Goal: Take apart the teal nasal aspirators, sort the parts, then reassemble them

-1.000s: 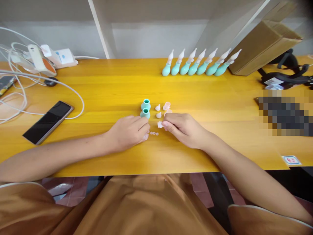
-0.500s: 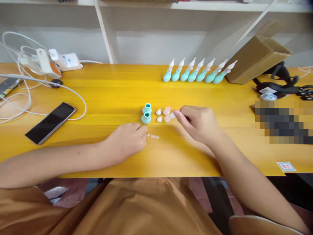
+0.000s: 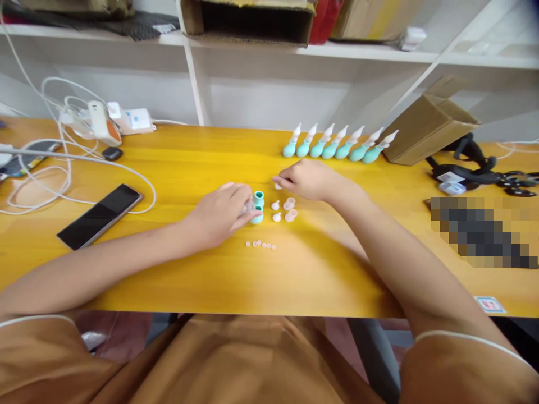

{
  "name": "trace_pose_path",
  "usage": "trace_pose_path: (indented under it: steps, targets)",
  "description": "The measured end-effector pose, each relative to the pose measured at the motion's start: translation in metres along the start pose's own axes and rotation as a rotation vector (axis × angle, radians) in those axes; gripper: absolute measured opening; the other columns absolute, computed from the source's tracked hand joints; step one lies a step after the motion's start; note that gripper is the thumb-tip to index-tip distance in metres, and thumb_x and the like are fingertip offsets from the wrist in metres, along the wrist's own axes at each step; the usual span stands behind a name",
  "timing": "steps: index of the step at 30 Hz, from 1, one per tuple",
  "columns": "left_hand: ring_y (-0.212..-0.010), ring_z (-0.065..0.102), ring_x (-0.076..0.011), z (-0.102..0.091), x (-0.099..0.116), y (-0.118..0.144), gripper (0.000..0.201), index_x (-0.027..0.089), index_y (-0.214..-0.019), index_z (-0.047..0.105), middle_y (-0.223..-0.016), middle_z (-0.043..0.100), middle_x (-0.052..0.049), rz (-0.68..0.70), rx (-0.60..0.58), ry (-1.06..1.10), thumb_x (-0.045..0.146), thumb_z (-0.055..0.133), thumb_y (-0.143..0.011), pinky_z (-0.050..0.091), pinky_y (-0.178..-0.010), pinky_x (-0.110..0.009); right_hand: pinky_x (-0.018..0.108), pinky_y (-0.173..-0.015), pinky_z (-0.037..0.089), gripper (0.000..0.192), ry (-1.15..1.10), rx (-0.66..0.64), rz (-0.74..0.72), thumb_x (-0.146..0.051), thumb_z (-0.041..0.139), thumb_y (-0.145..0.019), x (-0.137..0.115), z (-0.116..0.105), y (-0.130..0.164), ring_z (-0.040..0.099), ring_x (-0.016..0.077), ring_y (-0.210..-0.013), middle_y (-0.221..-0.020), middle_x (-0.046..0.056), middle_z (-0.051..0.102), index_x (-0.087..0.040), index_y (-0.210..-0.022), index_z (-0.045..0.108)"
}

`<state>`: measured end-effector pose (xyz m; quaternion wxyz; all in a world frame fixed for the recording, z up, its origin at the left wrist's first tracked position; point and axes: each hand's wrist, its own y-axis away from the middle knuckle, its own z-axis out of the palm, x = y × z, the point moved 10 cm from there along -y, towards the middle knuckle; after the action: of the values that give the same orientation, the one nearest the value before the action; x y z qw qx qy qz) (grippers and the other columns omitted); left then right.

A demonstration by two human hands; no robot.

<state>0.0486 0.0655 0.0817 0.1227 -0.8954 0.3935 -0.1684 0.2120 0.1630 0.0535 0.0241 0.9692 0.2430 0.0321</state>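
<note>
My left hand [image 3: 221, 216] is closed beside two open teal squeeze bulbs [image 3: 258, 196]. A clear plastic piece [image 3: 245, 209] shows between its fingers, its exact kind unclear. My right hand [image 3: 311, 178] is pinched on a small white nozzle-like piece [image 3: 278, 186], partly hidden by the fingertips. Below it lie two small white stemmed pieces [image 3: 275, 205] and, to their right, translucent pink cup-shaped pieces [image 3: 289, 203]. Several tiny translucent discs [image 3: 264, 245] form a row nearer my body. Several assembled teal bulb aspirators [image 3: 324, 147] with white tips stand lined up at the back.
A phone [image 3: 101, 216] lies at left, with white cables [image 3: 143, 174] and chargers [image 3: 137, 120] behind it. An open cardboard box [image 3: 427, 126] leans at the back right, near black straps [image 3: 463, 168]. Shelving [image 3: 269, 95] rises behind the table.
The view has tilted upward. My left hand has moved from the discs to the bulbs, uncovering more discs. My right hand has moved forward and left, away from the pink cups.
</note>
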Motion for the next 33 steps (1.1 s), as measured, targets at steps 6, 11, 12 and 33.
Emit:
trace_pose_path:
  steps: [6, 11, 12, 33]
  targets:
    - [-0.081, 0.064, -0.0207, 0.003, -0.032, 0.000, 0.030, 0.022, -0.114, 0.046, -0.105, 0.066, -0.006, -0.204, 0.048, 0.225, 0.019, 0.061, -0.088, 0.050, -0.073, -0.036, 0.034, -0.065, 0.030, 0.056, 0.003, -0.072, -0.034, -0.048, 0.040, -0.114, -0.010, 0.021, -0.009, 0.066, 0.0215, -0.075, -0.092, 0.013, 0.083, -0.019, -0.094, 0.083]
    - [-0.093, 0.063, -0.0227, -0.008, -0.021, -0.001, 0.027, 0.021, -0.115, 0.045, -0.109, 0.060, -0.008, -0.078, 0.119, 0.265, 0.013, 0.051, -0.089, 0.055, -0.085, -0.040, 0.034, -0.064, 0.030, 0.058, -0.024, -0.128, -0.042, -0.050, 0.038, -0.115, -0.010, 0.024, -0.009, 0.064, 0.0203, -0.070, -0.087, 0.012, 0.081, -0.018, -0.094, 0.082]
    - [-0.095, 0.062, -0.0225, -0.011, -0.018, -0.002, 0.024, 0.020, -0.115, 0.046, -0.110, 0.059, -0.009, -0.050, 0.143, 0.260, 0.014, 0.050, -0.093, 0.056, -0.088, -0.041, 0.034, -0.064, 0.031, 0.061, -0.033, -0.132, -0.031, -0.052, 0.038, -0.115, -0.009, 0.023, -0.008, 0.064, 0.0206, -0.070, -0.087, 0.012, 0.081, -0.018, -0.093, 0.082]
    - [-0.116, 0.072, -0.0250, -0.016, -0.014, -0.002, 0.035, 0.020, -0.138, 0.055, -0.125, 0.071, -0.011, -0.019, 0.201, 0.303, 0.027, 0.064, -0.105, 0.060, -0.103, -0.042, 0.035, -0.067, 0.033, 0.074, -0.207, 0.069, 0.092, -0.066, 0.023, -0.115, 0.001, -0.012, 0.001, 0.058, 0.0220, -0.070, -0.077, 0.012, 0.070, -0.019, -0.076, 0.065]
